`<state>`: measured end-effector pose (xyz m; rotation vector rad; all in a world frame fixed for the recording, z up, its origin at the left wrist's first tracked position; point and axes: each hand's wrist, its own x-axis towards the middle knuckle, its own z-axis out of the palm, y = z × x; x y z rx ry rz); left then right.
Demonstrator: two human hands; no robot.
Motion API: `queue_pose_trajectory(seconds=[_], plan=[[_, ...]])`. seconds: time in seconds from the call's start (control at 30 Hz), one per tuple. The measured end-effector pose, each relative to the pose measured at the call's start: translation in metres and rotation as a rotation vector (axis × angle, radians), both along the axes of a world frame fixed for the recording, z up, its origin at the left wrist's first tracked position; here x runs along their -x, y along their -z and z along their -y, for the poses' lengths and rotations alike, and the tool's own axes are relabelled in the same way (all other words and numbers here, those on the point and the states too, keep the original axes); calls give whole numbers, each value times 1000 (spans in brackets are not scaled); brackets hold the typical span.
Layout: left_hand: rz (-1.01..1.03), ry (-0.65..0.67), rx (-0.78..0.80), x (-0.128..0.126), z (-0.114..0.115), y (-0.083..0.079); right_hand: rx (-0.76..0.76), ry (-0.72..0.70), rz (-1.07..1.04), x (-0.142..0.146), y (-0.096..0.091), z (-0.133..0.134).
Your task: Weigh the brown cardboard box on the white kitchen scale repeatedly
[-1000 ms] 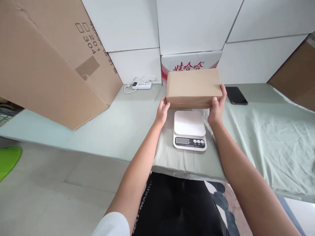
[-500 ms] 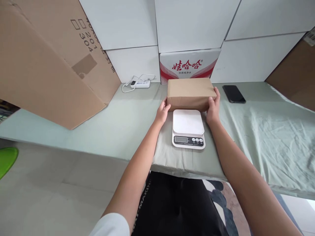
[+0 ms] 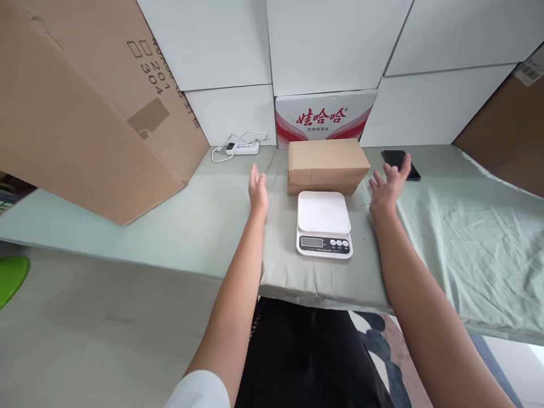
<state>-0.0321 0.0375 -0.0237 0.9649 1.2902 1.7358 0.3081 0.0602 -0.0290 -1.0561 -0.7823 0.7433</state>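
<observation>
A small brown cardboard box (image 3: 326, 164) rests on the green-covered table (image 3: 204, 215), just behind a white kitchen scale (image 3: 323, 224). My left hand (image 3: 257, 190) hovers open to the left of the box, fingers stretched out, not touching it. My right hand (image 3: 389, 187) is open to the right of the box, fingers spread, also apart from it. The scale's platform is bare and its display faces me.
A large tilted cardboard box (image 3: 85, 102) overhangs the table's left side. A white power strip (image 3: 242, 148) with cable lies by the back wall. A black phone (image 3: 399, 161) lies right of the box. A red-and-white printed carton (image 3: 325, 116) stands behind it.
The brown box came down from above the scale onto the table behind it. Both hands let go and moved outward, away from its sides.
</observation>
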Motion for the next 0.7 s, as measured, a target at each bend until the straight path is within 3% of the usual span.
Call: queue_pose_trajectory(seconds=[0.07,0.17,0.7], plan=[[74,-81,16,11,2,-6,9,48,-46,-15,-3,5],[140,-90,44,14,5,-9,9,79,-55,-25,-3,8],[114,45,75,1,10,-14,28,9,27,-8,6,0]])
